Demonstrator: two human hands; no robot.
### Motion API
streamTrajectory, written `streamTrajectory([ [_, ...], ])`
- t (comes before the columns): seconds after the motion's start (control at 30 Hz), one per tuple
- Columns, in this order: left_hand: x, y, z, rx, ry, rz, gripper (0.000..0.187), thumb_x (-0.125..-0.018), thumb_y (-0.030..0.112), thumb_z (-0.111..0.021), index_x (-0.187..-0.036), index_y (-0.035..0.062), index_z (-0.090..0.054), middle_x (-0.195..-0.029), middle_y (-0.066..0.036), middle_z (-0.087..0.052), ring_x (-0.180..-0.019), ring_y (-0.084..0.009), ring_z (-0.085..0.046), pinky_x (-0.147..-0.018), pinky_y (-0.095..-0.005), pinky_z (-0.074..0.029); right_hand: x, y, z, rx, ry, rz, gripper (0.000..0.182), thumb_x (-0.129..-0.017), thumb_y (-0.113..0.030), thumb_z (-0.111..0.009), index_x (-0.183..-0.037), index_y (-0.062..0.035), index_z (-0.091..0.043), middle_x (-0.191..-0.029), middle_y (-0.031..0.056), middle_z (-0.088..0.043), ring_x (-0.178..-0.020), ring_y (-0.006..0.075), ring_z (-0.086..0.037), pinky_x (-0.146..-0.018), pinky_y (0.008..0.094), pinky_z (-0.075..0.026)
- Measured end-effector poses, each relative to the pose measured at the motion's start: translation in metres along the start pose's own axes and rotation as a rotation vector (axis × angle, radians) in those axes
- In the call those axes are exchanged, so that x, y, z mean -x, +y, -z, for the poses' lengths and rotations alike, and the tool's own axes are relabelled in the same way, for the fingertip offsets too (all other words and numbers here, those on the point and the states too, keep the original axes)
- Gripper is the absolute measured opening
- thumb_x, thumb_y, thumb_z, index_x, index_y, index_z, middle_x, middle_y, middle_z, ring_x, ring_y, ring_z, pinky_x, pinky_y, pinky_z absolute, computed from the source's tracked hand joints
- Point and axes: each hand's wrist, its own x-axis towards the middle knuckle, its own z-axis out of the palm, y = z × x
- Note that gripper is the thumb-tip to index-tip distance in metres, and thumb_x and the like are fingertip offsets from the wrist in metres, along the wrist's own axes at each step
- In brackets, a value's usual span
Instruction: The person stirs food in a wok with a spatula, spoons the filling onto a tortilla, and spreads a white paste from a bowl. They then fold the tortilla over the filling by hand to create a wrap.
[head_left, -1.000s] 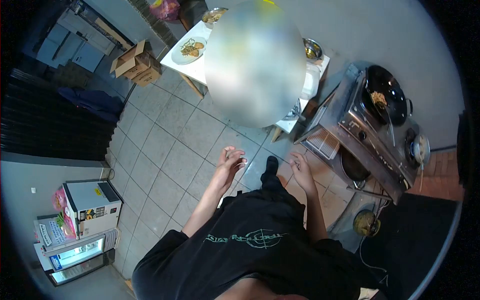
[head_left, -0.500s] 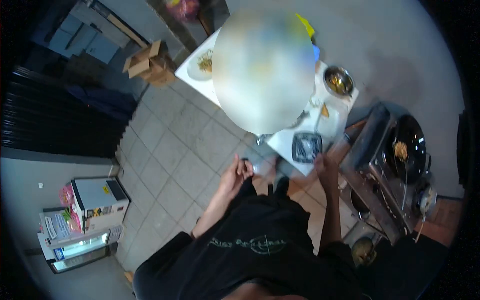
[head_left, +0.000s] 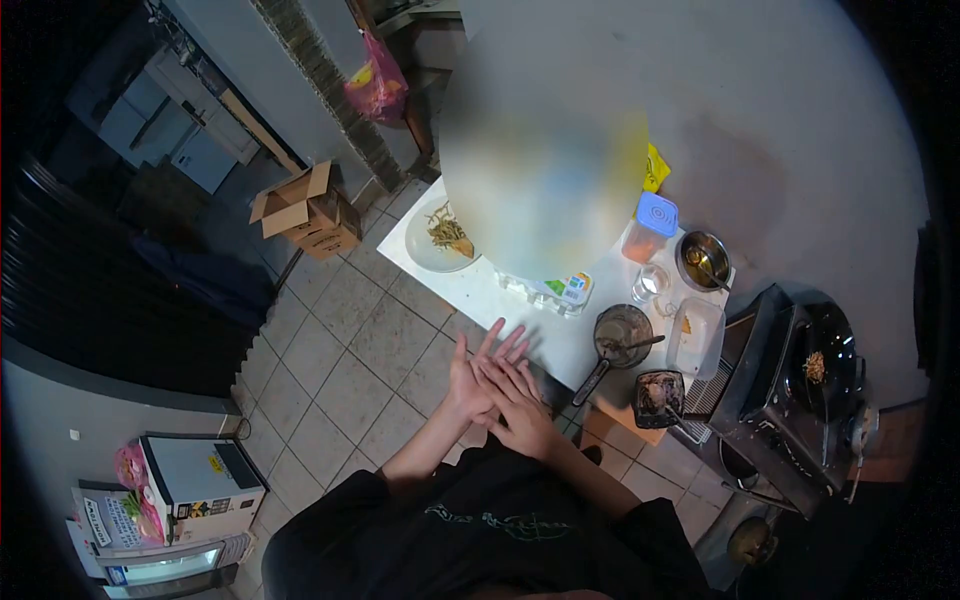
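While the left hand's (head_left: 470, 388) fingers spread and the right hand's (head_left: 522, 408) lie nearly straight across them, a dark-rimmed pan (head_left: 600, 325), smeared inside, sits right of them on the white worktop (head_left: 552, 335). Its black handle (head_left: 590, 383) points back toward the person, the long axis slanting away rightward; beyond the fingers, a pale carton's (head_left: 528, 290) green-and-blue label (head_left: 577, 288) is too small to read.

A round, dark grey pan with a long black handle (head_left: 610, 318) is set upright on the white tabletop (head_left: 550, 345), its handle pointed toward the near edge. Its inside is coated with pale brown residue, and a slim brown utensil (head_left: 645, 343) is leaned across its rim. Just beside it, a black square dish (head_left: 639, 402) is seen, smeared inside with pinkish-brown matter; what it is supported by cannot be told.
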Motion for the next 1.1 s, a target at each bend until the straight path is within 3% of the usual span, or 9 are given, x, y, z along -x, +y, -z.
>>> streamTrajectory([
  [0.23, -0.004, 0.011, -0.001, 0.025, -0.118, -0.001, 0.082, -0.094, 0.070, -0.018, -0.153, 0.0136, -0.023, -0.157, -0.017, -0.025, -0.144, -0.0328, -0.025, -0.115, -0.0496, -0.026, 0.006, -0.016, 0.001, -0.028, 0.064, -0.025, 0.065, -0.083, -0.046, -0.068, -0.132, -0.0062, -0.056, -0.141, 0.0096, -0.050, -0.137, 0.0310, -0.036, -0.113, 0.0516, -0.023],
  [0.43, -0.006, -0.026, 0.000, 0.025, -0.126, -0.011, 0.075, -0.098, 0.061, -0.018, -0.153, 0.0105, -0.021, -0.158, -0.018, -0.021, -0.145, -0.0326, -0.024, -0.116, -0.0474, -0.025, 0.029, -0.029, 0.007, 0.105, 0.073, -0.168, 0.066, -0.084, -0.050, -0.063, -0.132, -0.0059, -0.056, -0.141, 0.0100, -0.050, -0.136, 0.0300, -0.037, -0.111, 0.0520, -0.025],
  [0.5, 0.007, -0.057, 0.001, 0.375, -0.192, 0.145, 0.073, -0.099, 0.059, -0.019, -0.153, 0.0101, -0.020, -0.159, -0.017, -0.020, -0.145, -0.0331, -0.023, -0.116, -0.0458, -0.025, 0.037, -0.024, 0.004, 0.205, 0.207, -0.150, 0.068, -0.085, -0.052, -0.060, -0.134, -0.0046, -0.054, -0.141, 0.0106, -0.050, -0.134, 0.0307, -0.038, -0.105, 0.0530, -0.027],
  [0.53, 0.018, -0.072, -0.001, 0.231, -0.189, 0.165, 0.072, -0.099, 0.056, -0.022, -0.154, 0.0098, -0.019, -0.159, -0.017, -0.018, -0.145, -0.0334, -0.023, -0.115, -0.0443, -0.025, 0.044, -0.025, 0.006, 0.207, 0.247, -0.152, 0.067, -0.085, -0.048, -0.060, -0.135, -0.0033, -0.053, -0.141, 0.0116, -0.050, -0.133, 0.0319, -0.039, -0.102, 0.0532, -0.027],
  [0.8, 0.043, -0.154, -0.016, 0.068, -0.316, 0.147, 0.069, -0.097, 0.056, -0.040, -0.149, 0.0121, -0.031, -0.152, -0.018, -0.035, -0.141, -0.0323, -0.032, -0.114, -0.0513, -0.028, 0.207, -0.087, 0.052, 0.053, 0.246, -0.245, 0.044, -0.089, -0.037, -0.063, -0.123, -0.0092, -0.059, -0.136, 0.0133, -0.049, -0.134, 0.0343, -0.036, -0.111, 0.0523, -0.022],
  [0.87, 0.031, -0.181, -0.013, -0.075, 0.045, 0.010, 0.051, -0.100, 0.046, -0.043, -0.139, 0.0133, -0.041, -0.147, -0.016, -0.041, -0.136, -0.0301, -0.040, -0.110, -0.0512, -0.035, 0.269, -0.111, 0.068, 0.061, 0.398, -0.342, 0.043, -0.090, -0.038, -0.062, -0.123, -0.0096, -0.060, -0.138, 0.0140, -0.047, -0.134, 0.0351, -0.037, -0.110, 0.0521, -0.024],
  [0.97, 0.054, -0.277, -0.031, -0.326, 0.119, 0.032, 0.039, -0.100, 0.040, -0.045, -0.130, 0.0151, -0.045, -0.142, -0.015, -0.046, -0.130, -0.0301, -0.045, -0.107, -0.0489, -0.039, 0.361, -0.148, 0.084, 0.089, 0.617, -0.485, 0.049, -0.092, -0.040, -0.060, -0.132, -0.0131, -0.056, -0.145, 0.0159, -0.040, -0.136, 0.0371, -0.034, -0.111, 0.0510, -0.026],
  [1.07, 0.113, -0.391, -0.036, -0.450, -0.121, 0.544, 0.042, -0.099, 0.041, -0.048, -0.132, 0.0161, -0.044, -0.140, -0.016, -0.048, -0.129, -0.0308, -0.046, -0.106, -0.0428, -0.041, 0.435, -0.170, 0.079, 0.163, 0.753, -0.605, 0.065, -0.089, -0.046, -0.061, -0.147, -0.0255, -0.042, -0.157, 0.0133, -0.026, -0.143, 0.0392, -0.023, -0.114, 0.0557, -0.018],
  [1.1, 0.122, -0.425, -0.029, -0.373, -0.484, 0.834, 0.049, -0.100, 0.045, -0.046, -0.137, 0.0126, -0.043, -0.141, -0.017, -0.048, -0.130, -0.0294, -0.045, -0.107, -0.0408, -0.040, 0.458, -0.177, 0.075, 0.214, 0.803, -0.656, 0.065, -0.089, -0.046, -0.061, -0.147, -0.0255, -0.042, -0.157, 0.0133, -0.026, -0.143, 0.0392, -0.023, -0.114, 0.0557, -0.018],
])
